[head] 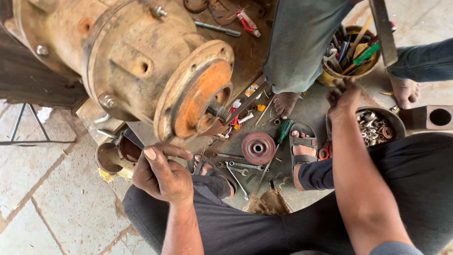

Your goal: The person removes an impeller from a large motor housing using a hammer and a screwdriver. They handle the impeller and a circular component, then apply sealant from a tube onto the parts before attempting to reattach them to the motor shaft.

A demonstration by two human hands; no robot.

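Left hand point(163, 174): loosely curled, thumb out, resting against lower rim of flange point(198, 94); nothing gripped as far as can be seen.
Flange: rusty orange disc with bolt holes, front end of large pump housing point(118, 52), directly above left hand; short shaft point(218, 111) projecting from centre, up and right of that hand.
Right hand point(343, 97): reached far forward, fingers bent downward, between tool bucket point(351, 52) just beyond it and bowl point(380, 125) just right of it; blurred, so cannot tell how far closed or whether anything held.
Tool bucket: yellowish, crammed with screwdrivers and hand tools.
Bowl: dark, round, filled with nuts and washers.
Pulley point(258, 148): red, grooved, flat on floor between both hands.
Spanners point(236, 166): several, on floor just right of left hand, beside sandalled left foot.
Screwdriver point(284, 131): green handle, left of right forearm, next to sandalled right foot point(302, 144).
Another person: grey trouser leg point(302, 42) and bare foot point(285, 103) beyond pulley; second bare foot point(406, 92) right of right hand.
Cylinder point(115, 156): open, rusty, left of left hand.
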